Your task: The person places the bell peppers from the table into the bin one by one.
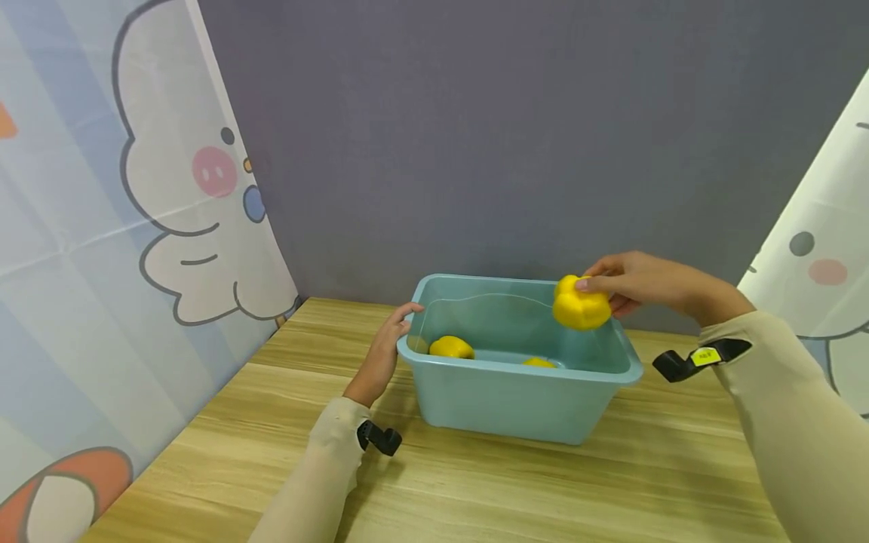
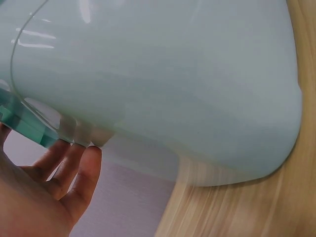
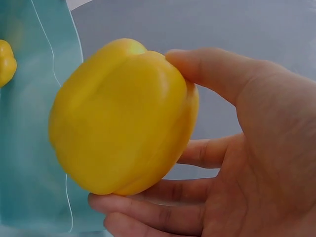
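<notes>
A yellow bell pepper is held above the right end of a pale teal plastic bin. My right hand grips it from the right side. In the right wrist view the thumb presses the top of the pepper while the fingers support it from below and behind. My left hand holds the bin's left rim, its fingers against the outer wall in the left wrist view. Inside the bin lie another yellow pepper at the left and a partly hidden yellow one near the middle.
The bin stands on a wood-grain table. Behind it rises a grey wall. Cartoon-printed curtains hang at the left and right. A thin pale line runs along the bin's inside; I cannot tell what it is.
</notes>
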The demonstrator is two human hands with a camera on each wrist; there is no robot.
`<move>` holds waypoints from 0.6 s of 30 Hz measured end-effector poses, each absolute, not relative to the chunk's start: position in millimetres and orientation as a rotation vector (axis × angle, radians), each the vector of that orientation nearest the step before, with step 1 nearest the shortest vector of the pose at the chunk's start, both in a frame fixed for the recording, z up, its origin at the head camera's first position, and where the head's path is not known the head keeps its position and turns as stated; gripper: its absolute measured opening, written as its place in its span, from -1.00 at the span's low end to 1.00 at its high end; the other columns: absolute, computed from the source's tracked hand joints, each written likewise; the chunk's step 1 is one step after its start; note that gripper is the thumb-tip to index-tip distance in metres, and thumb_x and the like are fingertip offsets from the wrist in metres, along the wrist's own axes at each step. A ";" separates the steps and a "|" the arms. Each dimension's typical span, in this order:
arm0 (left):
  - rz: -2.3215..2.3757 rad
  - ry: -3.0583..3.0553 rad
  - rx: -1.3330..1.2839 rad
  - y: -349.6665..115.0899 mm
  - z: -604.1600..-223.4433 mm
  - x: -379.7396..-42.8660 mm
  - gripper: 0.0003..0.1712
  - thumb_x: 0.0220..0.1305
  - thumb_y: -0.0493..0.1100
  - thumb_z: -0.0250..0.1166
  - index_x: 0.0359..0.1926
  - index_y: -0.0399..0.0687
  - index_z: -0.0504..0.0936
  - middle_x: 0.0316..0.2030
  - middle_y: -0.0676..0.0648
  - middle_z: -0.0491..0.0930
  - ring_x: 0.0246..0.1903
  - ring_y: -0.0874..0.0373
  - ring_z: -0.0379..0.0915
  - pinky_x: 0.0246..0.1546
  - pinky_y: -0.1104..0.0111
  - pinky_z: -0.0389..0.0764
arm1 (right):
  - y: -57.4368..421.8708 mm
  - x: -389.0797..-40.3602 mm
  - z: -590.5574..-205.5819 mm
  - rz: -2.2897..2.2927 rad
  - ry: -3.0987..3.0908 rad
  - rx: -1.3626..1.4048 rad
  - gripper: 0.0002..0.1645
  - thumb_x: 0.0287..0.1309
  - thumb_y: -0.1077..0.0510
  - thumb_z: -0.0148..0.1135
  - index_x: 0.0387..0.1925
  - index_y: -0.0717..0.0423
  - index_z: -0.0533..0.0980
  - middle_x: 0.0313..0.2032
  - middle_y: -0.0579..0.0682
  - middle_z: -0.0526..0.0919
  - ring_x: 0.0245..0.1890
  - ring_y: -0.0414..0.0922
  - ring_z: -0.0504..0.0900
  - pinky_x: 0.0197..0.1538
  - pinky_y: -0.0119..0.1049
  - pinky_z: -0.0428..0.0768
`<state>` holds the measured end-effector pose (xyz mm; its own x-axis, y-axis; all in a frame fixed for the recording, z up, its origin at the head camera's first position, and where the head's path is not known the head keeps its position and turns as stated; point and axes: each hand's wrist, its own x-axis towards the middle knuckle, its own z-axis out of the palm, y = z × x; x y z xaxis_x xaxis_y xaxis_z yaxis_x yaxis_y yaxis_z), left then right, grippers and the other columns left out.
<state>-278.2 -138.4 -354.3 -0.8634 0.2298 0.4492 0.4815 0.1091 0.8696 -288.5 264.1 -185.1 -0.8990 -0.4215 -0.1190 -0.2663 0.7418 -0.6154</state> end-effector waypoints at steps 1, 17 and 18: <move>-1.835 -2.183 -0.709 -138.7 -354.6 -278.6 -0.41 0.54 0.07 -0.19 0.39 -0.14 0.31 0.41 -0.11 0.22 0.32 -0.09 0.17 0.23 -0.09 0.21 | 263.1 -289.5 -184.4 -0.887 2.687 -0.537 -0.19 0.33 -0.31 0.15 0.30 0.21 0.37 0.00 0.09 0.63 -0.13 -0.03 0.65 -0.06 -0.14 0.65; -1.823 -2.167 -0.664 -145.5 -357.0 -277.7 -0.42 0.53 0.07 -0.16 0.37 -0.17 0.34 0.39 -0.07 0.26 0.33 -0.08 0.16 0.24 -0.09 0.18 | 224.5 -305.4 -176.8 -0.770 2.617 -0.573 -0.15 0.22 -0.35 0.25 0.30 0.14 0.40 0.01 0.08 0.60 -0.14 -0.02 0.61 -0.03 -0.13 0.62; -1.825 -2.165 -0.666 -145.3 -356.9 -277.7 -0.41 0.53 0.07 -0.16 0.37 -0.17 0.34 0.39 -0.07 0.26 0.33 -0.08 0.16 0.24 -0.09 0.18 | 223.5 -306.5 -176.7 -0.766 2.614 -0.578 -0.15 0.22 -0.34 0.26 0.30 0.14 0.40 0.01 0.08 0.60 -0.14 -0.01 0.62 -0.04 -0.13 0.62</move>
